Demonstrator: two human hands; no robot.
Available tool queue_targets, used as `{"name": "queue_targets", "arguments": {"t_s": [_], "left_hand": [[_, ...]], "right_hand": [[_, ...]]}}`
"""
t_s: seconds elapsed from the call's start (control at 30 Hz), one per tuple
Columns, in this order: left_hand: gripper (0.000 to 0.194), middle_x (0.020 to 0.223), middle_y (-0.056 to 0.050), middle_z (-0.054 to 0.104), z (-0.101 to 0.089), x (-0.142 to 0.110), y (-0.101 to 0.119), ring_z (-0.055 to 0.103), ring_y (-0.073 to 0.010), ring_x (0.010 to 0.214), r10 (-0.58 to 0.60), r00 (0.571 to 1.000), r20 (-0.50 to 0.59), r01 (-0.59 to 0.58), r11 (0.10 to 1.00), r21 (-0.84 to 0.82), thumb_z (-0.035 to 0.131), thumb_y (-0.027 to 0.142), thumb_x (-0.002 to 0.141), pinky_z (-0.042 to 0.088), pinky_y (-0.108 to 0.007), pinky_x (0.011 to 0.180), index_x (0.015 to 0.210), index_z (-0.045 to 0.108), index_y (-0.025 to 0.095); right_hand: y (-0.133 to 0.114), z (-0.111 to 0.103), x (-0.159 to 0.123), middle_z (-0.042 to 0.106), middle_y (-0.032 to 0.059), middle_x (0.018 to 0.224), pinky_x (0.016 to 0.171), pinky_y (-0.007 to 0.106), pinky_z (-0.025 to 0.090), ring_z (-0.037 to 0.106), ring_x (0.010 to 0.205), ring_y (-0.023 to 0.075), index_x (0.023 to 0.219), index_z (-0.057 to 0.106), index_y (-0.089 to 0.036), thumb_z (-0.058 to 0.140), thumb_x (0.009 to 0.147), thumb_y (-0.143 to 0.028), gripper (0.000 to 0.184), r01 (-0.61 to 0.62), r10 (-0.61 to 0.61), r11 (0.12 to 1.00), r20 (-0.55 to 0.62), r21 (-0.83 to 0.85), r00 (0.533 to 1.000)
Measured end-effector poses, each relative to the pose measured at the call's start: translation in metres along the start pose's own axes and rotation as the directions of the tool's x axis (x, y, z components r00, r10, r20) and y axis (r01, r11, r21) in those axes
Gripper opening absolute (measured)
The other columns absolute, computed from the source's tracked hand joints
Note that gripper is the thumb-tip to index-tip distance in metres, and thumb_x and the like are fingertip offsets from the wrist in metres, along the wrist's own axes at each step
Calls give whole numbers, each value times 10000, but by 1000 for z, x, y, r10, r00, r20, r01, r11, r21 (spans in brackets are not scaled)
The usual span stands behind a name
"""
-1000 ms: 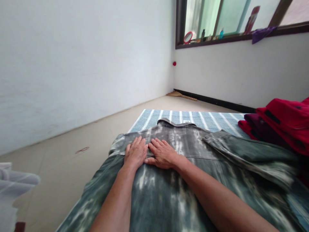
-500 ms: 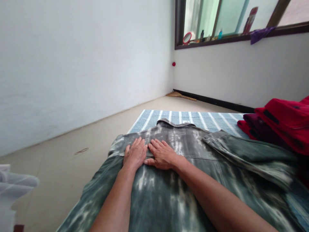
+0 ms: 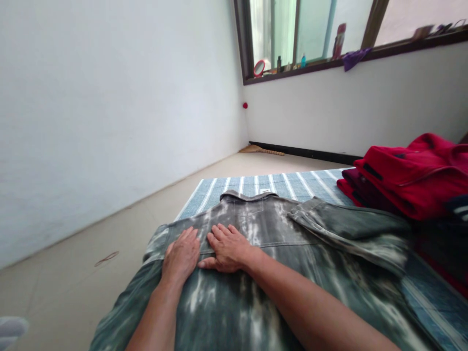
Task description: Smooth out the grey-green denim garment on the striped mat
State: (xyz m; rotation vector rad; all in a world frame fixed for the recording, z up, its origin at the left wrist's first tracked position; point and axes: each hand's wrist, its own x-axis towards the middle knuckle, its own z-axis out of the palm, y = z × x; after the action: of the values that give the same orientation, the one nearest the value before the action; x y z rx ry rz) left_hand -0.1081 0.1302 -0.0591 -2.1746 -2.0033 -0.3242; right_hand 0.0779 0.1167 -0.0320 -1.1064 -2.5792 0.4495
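A grey-green bleached denim jacket [image 3: 278, 229] lies spread on a striped mat, its back upward and its collar [image 3: 248, 196] towards the far end. My left hand [image 3: 182, 256] rests flat on the cloth just below the collar, and my right hand [image 3: 226, 248] lies flat beside it, almost touching. Neither hand grips anything. One jacket sleeve [image 3: 347, 229] is folded across the back, on the right.
The blue-and-white striped mat [image 3: 263, 184] lies on a beige floor [image 3: 109, 292]. A stack of red and maroon clothes [image 3: 413, 180] stands to the right. White walls rise behind, with a window ledge [image 3: 310, 68] holding small bottles. A white cloth [image 3: 10, 331] shows at lower left.
The whole scene has shifted left in the view as the head turned right. Both hands stay flat on the same part of the jacket.
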Motion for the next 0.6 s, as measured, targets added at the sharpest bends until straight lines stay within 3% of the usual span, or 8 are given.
{"name": "queue_targets", "arguments": {"t_s": [0.2,0.33,0.6], "left_hand": [[455,1393,-126,496,-12,-3,1,409,-228,1320,-49,996,79,40,994,106,272,258,923,380,-408,1046,1281,521,129],[479,1381,-141,507,-17,-3,-1,416,-239,1317,-13,996,85,3,994,110,253,259,919,379,-415,1050,1279,526,99],[510,1417,-113,472,-17,-5,-30,388,-232,1337,-9,993,118,-8,991,137,225,295,913,329,-467,1084,1298,514,127]], "right_hand": [[-2,0,1,299,179,1494,1111,485,211,209,1396,290,1414,343,-101,341,876,-679,790,-4,4,1000,-16,19,1000],[-3,-2,0,322,191,1480,1103,494,228,235,1386,298,1404,356,-85,362,874,-674,793,1,-1,1000,-32,21,999],[-4,-3,1,292,190,1495,1119,499,189,211,1393,305,1411,352,-58,367,868,-679,825,-5,6,998,-20,57,1000]]}}
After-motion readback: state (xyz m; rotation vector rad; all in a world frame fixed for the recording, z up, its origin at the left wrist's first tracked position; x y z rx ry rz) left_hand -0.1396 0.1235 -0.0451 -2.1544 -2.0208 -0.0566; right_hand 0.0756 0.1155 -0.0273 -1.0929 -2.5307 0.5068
